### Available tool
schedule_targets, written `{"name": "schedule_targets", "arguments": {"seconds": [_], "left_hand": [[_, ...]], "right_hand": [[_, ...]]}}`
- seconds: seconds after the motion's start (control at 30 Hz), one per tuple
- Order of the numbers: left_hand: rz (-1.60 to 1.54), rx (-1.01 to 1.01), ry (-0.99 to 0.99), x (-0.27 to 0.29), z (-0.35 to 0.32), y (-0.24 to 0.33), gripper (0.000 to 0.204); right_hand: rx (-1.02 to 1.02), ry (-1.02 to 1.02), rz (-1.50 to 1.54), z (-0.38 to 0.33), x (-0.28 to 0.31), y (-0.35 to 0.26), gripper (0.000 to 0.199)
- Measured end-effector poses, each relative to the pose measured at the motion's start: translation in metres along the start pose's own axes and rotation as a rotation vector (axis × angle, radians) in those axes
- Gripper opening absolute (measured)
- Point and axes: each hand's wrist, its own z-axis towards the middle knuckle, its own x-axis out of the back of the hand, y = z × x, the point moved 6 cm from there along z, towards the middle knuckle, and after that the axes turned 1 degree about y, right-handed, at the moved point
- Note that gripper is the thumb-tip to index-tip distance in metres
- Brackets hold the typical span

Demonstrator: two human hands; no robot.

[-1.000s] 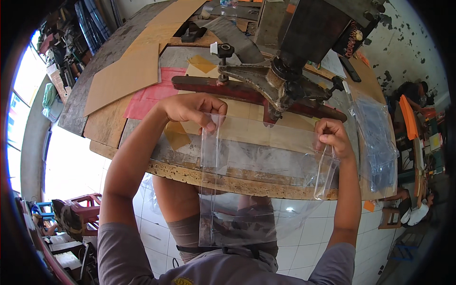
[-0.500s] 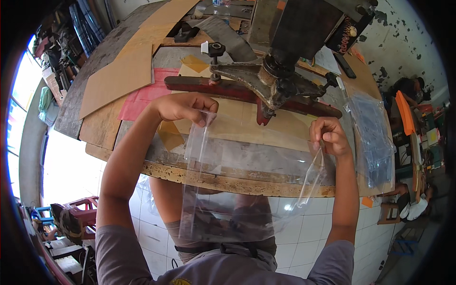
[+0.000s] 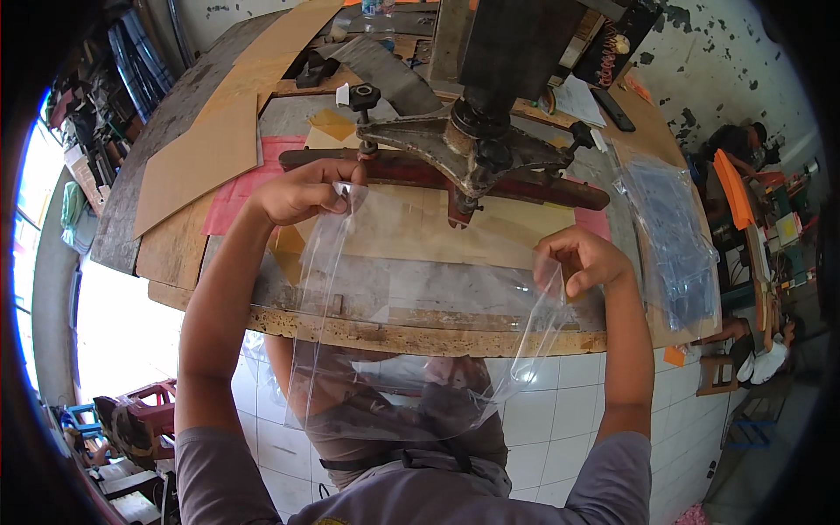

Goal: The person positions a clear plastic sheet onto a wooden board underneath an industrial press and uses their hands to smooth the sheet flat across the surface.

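A clear plastic sheet (image 3: 429, 411) hangs between my two hands, over the table's front edge and down in front of my lap. My left hand (image 3: 308, 191) pinches its far left corner, just in front of the left part of the red bar. At the far right corner, my right hand (image 3: 584, 259) grips the sheet between curled fingers and thumb. Folded or doubled plastic runs down both sides of the sheet. Right behind my hands is a press with a long red bar (image 3: 407, 171) under a dark metal bracket (image 3: 442, 131).
Pink sheet (image 3: 254, 179) and brown board (image 3: 197, 166) lie left on the table. A stack of clear plastic pieces (image 3: 669, 236) lies to the right, with a black phone (image 3: 612, 109) beyond. Farther right, people sit near an orange panel (image 3: 739, 188); red stools (image 3: 153, 407) stand left.
The view has shifted slightly, so the press appears farther left. My right hand has turned and come a little nearer to me with its corner. Both hands still hold the plastic sheet.
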Motion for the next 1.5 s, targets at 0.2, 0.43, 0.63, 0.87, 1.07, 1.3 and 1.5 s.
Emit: {"name": "schedule_targets", "arguments": {"seconds": [0.2,0.43,0.63,0.87,1.07,1.3,1.5], "left_hand": [[-0.03,0.015,-0.069,0.003,-0.005,0.004,0.023],[0.142,0.267,-0.218,-0.011,-0.007,-0.006,0.028],[0.155,0.371,-0.19,-0.018,-0.008,-0.005,0.029],[0.199,0.311,-0.189,-0.013,-0.005,-0.011,0.025],[0.199,0.153,-0.153,-0.013,0.001,-0.002,0.022],[0.175,0.101,-0.081,-0.017,0.002,0.002,0.022],[0.137,0.104,-0.062,-0.014,0.002,-0.001,0.021]], "right_hand": [[0.023,0.071,-0.057,-0.004,0.01,-0.002,0.021],[0.174,0.32,0.018,-0.006,0.031,-0.002,0.012],[0.199,0.386,0.016,-0.007,0.029,-0.008,0.018],[0.203,0.403,-0.011,-0.005,0.029,-0.009,0.022],[0.236,0.388,-0.035,-0.006,0.033,-0.007,0.017],[0.21,0.377,-0.059,-0.004,0.032,-0.007,0.017],[0.172,0.374,-0.072,-0.003,0.028,-0.007,0.018]]}}
